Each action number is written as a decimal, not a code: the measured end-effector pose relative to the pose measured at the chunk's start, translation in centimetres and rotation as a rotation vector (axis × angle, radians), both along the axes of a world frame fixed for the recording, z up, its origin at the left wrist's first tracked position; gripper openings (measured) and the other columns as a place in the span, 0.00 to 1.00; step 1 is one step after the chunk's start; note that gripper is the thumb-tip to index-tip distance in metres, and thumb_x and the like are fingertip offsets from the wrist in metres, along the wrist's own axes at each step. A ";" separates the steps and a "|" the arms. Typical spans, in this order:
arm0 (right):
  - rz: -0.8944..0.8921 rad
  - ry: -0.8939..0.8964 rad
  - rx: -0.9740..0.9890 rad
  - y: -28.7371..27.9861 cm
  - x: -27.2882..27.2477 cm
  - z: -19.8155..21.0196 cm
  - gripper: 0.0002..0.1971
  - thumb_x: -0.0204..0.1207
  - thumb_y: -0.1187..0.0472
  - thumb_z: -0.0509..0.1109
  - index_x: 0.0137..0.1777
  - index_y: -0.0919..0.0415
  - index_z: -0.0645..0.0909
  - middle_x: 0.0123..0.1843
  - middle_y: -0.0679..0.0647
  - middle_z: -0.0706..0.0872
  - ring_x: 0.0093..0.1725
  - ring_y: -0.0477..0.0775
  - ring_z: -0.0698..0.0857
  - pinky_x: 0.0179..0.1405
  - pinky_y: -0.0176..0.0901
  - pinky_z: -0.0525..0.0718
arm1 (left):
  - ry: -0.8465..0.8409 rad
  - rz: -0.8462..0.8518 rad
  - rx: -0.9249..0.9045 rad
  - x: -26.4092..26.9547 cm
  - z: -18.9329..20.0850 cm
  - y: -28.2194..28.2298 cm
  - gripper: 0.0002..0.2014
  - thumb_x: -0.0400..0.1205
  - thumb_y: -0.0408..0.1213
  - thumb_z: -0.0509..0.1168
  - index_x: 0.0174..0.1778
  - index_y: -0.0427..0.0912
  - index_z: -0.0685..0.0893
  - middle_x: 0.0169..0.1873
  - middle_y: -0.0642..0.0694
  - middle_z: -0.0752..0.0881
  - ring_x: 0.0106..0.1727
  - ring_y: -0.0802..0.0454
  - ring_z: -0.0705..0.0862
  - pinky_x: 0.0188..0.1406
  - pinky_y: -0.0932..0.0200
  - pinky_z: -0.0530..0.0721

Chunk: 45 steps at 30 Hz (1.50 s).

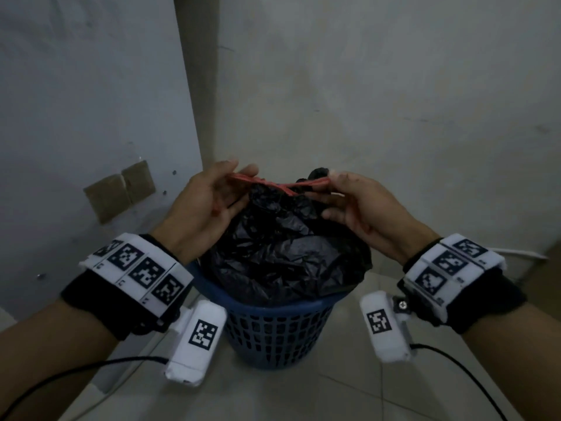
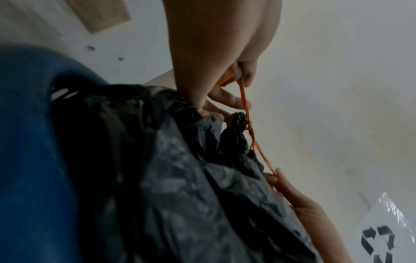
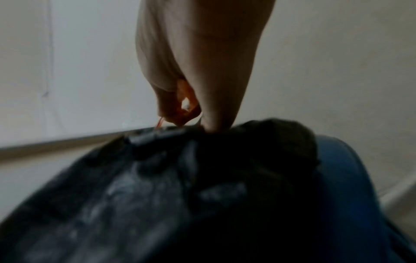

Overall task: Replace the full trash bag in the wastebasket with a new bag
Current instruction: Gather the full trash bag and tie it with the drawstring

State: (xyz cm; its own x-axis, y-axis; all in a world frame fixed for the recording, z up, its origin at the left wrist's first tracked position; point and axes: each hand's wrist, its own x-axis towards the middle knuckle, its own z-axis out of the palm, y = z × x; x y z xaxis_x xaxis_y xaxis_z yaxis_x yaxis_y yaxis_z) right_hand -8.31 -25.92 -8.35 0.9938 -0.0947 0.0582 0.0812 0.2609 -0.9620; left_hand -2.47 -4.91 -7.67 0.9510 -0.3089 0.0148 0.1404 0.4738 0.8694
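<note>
A round blue basket of moulded plastic, its wall pierced by rows of small slots, stands on pale glossy tiles in the corner of a scuffed, matte wall. In it sits a black bag, thin crinkled film that catches dull grey highlights along its creases; it bulges above the rim and its mouth is gathered into a narrow, puckered neck at the top. A thin red-orange string is wound round that neck and runs out taut to either side. The left hand pinches one end between thumb and forefinger, the other fingers spread loosely and touching the bag's film below. The right hand pinches the other end the same way, its lower fingers curled in near the neck. The two hands are held apart, level with each other, just above the bag, with the string stretched between them. In the left wrist view the string shows as a twisted double strand crossing the knotted tuft of the bag, and a sheet of clear, shiny plastic printed with a dark recycling symbol lies on the floor beyond. Two flat tan patches, roughly square, are fixed to the wall left of the basket. Each wrist wears a black band with white square-patterned tags.
</note>
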 end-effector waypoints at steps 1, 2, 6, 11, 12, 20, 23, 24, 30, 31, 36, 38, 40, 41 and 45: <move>0.018 0.010 0.103 -0.3 0.0 0.1 0.11 0.85 0.60 0.60 0.47 0.65 0.80 0.48 0.56 0.88 0.44 0.49 0.88 0.31 0.35 0.85 | 0.052 0.008 -0.055 0.0 -0.1 0.1 0.10 0.84 0.38 0.61 0.36 0.45 0.77 0.36 0.50 0.91 0.41 0.55 0.90 0.44 0.61 0.85; 0.037 0.015 0.193 -0.5 0.0 0.1 0.16 0.85 0.59 0.59 0.42 0.64 0.83 0.49 0.55 0.89 0.45 0.49 0.88 0.32 0.36 0.84 | 0.097 0.009 -0.112 -0.1 -0.1 0.0 0.10 0.84 0.38 0.60 0.36 0.44 0.77 0.34 0.50 0.91 0.41 0.54 0.90 0.43 0.60 0.86; 0.115 -0.061 0.501 -0.6 0.1 1.0 0.22 0.85 0.58 0.55 0.29 0.59 0.76 0.40 0.55 0.88 0.48 0.56 0.89 0.47 0.46 0.87 | 0.171 0.008 -0.275 -0.9 0.0 -1.1 0.14 0.85 0.36 0.59 0.31 0.42 0.73 0.21 0.50 0.79 0.45 0.47 0.92 0.44 0.52 0.88; -0.014 0.017 0.504 -1.2 0.7 0.5 0.18 0.86 0.59 0.51 0.31 0.57 0.63 0.24 0.51 0.65 0.24 0.50 0.67 0.39 0.46 0.87 | 0.184 0.125 -0.266 0.1 -0.2 -1.2 0.17 0.88 0.35 0.55 0.31 0.43 0.68 0.11 0.51 0.66 0.22 0.56 0.80 0.42 0.51 0.86; -0.040 0.057 0.455 -1.6 0.7 0.0 0.19 0.87 0.59 0.51 0.31 0.57 0.63 0.24 0.51 0.64 0.23 0.49 0.66 0.35 0.45 0.85 | 0.200 0.149 -0.237 0.4 -0.5 -0.9 0.17 0.88 0.34 0.54 0.31 0.44 0.67 0.10 0.50 0.64 0.18 0.57 0.75 0.40 0.51 0.87; 0.018 0.106 0.130 -1.0 0.0 -0.4 0.19 0.84 0.50 0.57 0.32 0.58 0.68 0.23 0.50 0.67 0.21 0.49 0.67 0.30 0.43 0.79 | 0.116 -0.060 -0.061 0.4 -0.9 0.9 0.22 0.83 0.55 0.57 0.28 0.45 0.68 0.20 0.50 0.63 0.22 0.54 0.65 0.33 0.58 0.77; 0.083 0.059 0.142 -0.5 -0.7 0.4 0.19 0.81 0.50 0.55 0.39 0.63 0.78 0.29 0.54 0.71 0.27 0.52 0.68 0.31 0.44 0.78 | 0.068 -0.221 -0.025 0.2 -0.5 1.5 0.26 0.82 0.59 0.49 0.43 0.39 0.81 0.27 0.49 0.68 0.28 0.53 0.65 0.34 0.57 0.68; 0.090 0.044 0.152 -0.3 -0.8 0.7 0.16 0.81 0.55 0.55 0.41 0.64 0.80 0.30 0.54 0.71 0.28 0.52 0.67 0.31 0.44 0.78 | 0.045 -0.230 0.027 0.2 -0.4 1.1 0.26 0.83 0.54 0.48 0.49 0.37 0.83 0.29 0.49 0.69 0.28 0.54 0.65 0.32 0.58 0.67; 0.082 -0.101 -0.046 2.2 -1.2 2.5 0.11 0.79 0.73 0.64 0.56 0.61 0.82 0.37 0.57 0.87 0.33 0.52 0.83 0.40 0.43 0.89 | -0.270 -0.200 0.525 -0.8 -1.0 -1.5 0.16 0.86 0.25 0.53 0.52 0.41 0.86 0.29 0.46 0.76 0.22 0.58 0.67 0.21 0.66 0.66; 0.061 -0.142 -0.104 2.8 -1.3 2.7 0.12 0.79 0.73 0.65 0.58 0.61 0.83 0.39 0.58 0.89 0.34 0.53 0.85 0.40 0.42 0.89 | -0.309 -0.223 0.568 -1.0 -1.2 -1.6 0.14 0.87 0.26 0.54 0.57 0.40 0.83 0.31 0.46 0.79 0.23 0.58 0.68 0.22 0.65 0.68; -0.085 -0.311 -0.496 5.5 -0.9 2.2 0.12 0.78 0.69 0.69 0.56 0.54 0.86 0.41 0.64 0.92 0.30 0.59 0.84 0.28 0.47 0.84 | -0.463 -0.289 0.753 -2.2 -1.1 -2.0 0.08 0.85 0.34 0.63 0.42 0.41 0.85 0.34 0.52 0.90 0.30 0.56 0.79 0.32 0.64 0.78; -0.151 -0.342 -0.589 6.0 -0.2 1.4 0.10 0.78 0.66 0.70 0.55 0.54 0.87 0.41 0.61 0.92 0.34 0.51 0.87 0.32 0.40 0.83 | -0.484 -0.286 0.741 -2.6 -0.9 -2.2 0.11 0.84 0.30 0.63 0.37 0.43 0.85 0.26 0.54 0.88 0.26 0.61 0.81 0.29 0.69 0.79; -0.219 -0.369 -0.643 6.4 0.4 0.7 0.10 0.78 0.65 0.70 0.57 0.57 0.88 0.46 0.54 0.93 0.43 0.44 0.90 0.43 0.36 0.85 | -0.442 -0.273 0.688 -2.8 -0.8 -2.4 0.13 0.82 0.26 0.63 0.34 0.43 0.84 0.21 0.54 0.85 0.24 0.62 0.80 0.28 0.69 0.78; -0.245 -0.369 -0.661 6.5 0.5 0.5 0.11 0.78 0.64 0.70 0.58 0.58 0.88 0.48 0.52 0.93 0.46 0.43 0.90 0.48 0.37 0.87 | -0.402 -0.269 0.644 -2.8 -0.8 -2.5 0.14 0.82 0.25 0.63 0.32 0.42 0.84 0.21 0.53 0.84 0.24 0.61 0.80 0.27 0.68 0.78; -0.225 -0.324 -0.708 6.9 0.5 -0.2 0.13 0.81 0.65 0.67 0.63 0.59 0.86 0.56 0.50 0.91 0.53 0.41 0.89 0.59 0.35 0.85 | -0.296 -0.153 0.619 -2.9 -1.2 -2.6 0.17 0.82 0.24 0.62 0.28 0.42 0.84 0.19 0.51 0.82 0.21 0.60 0.78 0.23 0.68 0.75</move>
